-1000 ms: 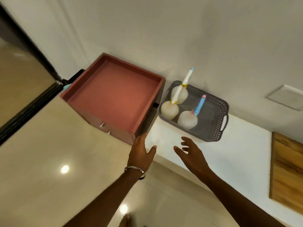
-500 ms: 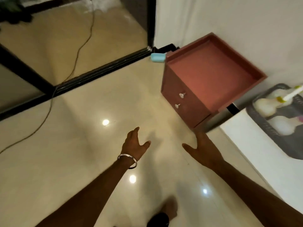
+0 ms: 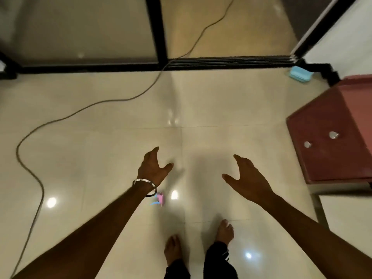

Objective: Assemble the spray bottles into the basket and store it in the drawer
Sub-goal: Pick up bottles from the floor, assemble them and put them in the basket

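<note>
My left hand (image 3: pixel 154 171), with a metal bangle on the wrist, and my right hand (image 3: pixel 246 178) are both stretched out over the cream tiled floor, fingers apart and holding nothing. A small pink and blue piece (image 3: pixel 160 200) lies on the floor just below my left wrist; it is too blurred to identify. The reddish-brown drawer cabinet (image 3: pixel 322 158) with two silver knobs stands at the right edge, to the right of my right hand, its drawers shut. The basket and the spray bottles are out of view.
A long cable (image 3: pixel 96 105) snakes across the floor on the left. A black-framed sliding door track (image 3: pixel 221 62) runs along the back. A light blue box (image 3: pixel 301 74) sits in the far right corner. My bare feet (image 3: pixel 224 230) are at the bottom.
The view has swung left and down, away from the basket and bottles on the white surface, which have left the frame. The cabinet moved to the right edge. Both hands stay open and empty.
</note>
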{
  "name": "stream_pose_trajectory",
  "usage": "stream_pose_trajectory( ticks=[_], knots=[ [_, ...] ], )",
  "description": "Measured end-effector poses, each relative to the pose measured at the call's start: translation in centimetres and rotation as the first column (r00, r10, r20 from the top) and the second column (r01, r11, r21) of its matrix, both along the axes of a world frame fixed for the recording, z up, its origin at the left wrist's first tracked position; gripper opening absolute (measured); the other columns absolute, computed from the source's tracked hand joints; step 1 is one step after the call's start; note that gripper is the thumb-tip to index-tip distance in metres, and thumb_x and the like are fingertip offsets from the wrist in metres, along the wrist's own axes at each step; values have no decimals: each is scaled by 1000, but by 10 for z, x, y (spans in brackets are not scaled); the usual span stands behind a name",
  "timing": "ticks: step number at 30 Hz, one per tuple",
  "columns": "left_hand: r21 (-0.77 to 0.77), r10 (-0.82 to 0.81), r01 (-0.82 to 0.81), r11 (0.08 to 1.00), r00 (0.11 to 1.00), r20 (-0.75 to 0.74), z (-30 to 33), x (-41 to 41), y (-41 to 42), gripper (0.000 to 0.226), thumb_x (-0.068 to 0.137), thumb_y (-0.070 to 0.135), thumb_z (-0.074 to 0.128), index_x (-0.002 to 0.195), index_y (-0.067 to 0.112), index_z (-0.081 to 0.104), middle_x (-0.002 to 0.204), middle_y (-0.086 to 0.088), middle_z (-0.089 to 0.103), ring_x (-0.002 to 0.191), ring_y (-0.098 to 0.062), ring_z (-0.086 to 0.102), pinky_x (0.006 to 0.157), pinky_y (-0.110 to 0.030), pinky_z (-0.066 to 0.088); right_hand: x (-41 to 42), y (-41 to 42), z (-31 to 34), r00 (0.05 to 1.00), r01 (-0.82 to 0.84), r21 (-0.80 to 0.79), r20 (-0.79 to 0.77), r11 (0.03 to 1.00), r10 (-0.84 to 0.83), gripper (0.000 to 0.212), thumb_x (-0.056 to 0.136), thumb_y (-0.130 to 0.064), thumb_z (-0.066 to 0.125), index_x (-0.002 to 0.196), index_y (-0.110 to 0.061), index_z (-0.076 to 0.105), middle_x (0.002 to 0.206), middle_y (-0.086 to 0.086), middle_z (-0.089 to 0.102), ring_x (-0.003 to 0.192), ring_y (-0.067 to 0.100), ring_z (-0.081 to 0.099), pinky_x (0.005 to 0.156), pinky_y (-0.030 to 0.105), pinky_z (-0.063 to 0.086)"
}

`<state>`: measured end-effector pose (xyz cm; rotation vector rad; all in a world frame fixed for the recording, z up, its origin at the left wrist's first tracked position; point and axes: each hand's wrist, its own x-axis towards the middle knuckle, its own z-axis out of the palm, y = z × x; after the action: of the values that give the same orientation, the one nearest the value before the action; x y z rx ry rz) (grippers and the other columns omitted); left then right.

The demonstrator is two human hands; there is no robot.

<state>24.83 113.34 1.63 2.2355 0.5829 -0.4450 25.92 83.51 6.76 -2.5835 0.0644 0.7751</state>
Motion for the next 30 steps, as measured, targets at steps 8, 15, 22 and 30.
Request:
stream_pose_trajectory(
  ticks=[8, 15, 22, 30],
  knots=[
    [13, 307, -307, 952, 947, -90, -25, -68, 132, 82, 80, 44, 70, 148, 24, 29, 151, -5, 34, 137, -23, 39, 107, -35, 34, 14, 152, -34, 957, -283, 26, -59, 959, 284, 84, 90, -55, 58, 156, -20, 19, 158, 5, 30, 140, 26, 40, 108, 43, 41],
    [30, 441, -444, 896, 877, -192, -68, -96, 186, 80, 80, 43, 70, 147, 24, 30, 151, -6, 34, 136, -25, 40, 110, -38, 35, 17, 252, -94, 894, -410, 132, -140, 903, 426, 84, 90, -52, 59, 156, -19, 19, 159, 5, 29, 141, 24, 39, 110, 39, 40],
    [-7, 478, -496, 868, 842, -251, -172, -87, 202, 78, 80, 39, 71, 146, 21, 34, 148, -10, 37, 135, -26, 42, 107, -34, 34, 8, 306, -208, 830, -490, 129, -234, 862, 506, 83, 87, -54, 61, 153, -20, 24, 152, 6, 39, 133, 26, 48, 104, 41, 46],
    [-85, 299, -343, 935, 896, -330, -308, -88, 202, 83, 78, 36, 73, 148, 25, 30, 147, -10, 37, 133, -26, 43, 109, -36, 35, -16, 323, -351, 785, -519, 95, -340, 850, 517, 80, 84, -49, 67, 147, -16, 30, 138, 11, 50, 120, 28, 56, 97, 43, 51]
  ],
)
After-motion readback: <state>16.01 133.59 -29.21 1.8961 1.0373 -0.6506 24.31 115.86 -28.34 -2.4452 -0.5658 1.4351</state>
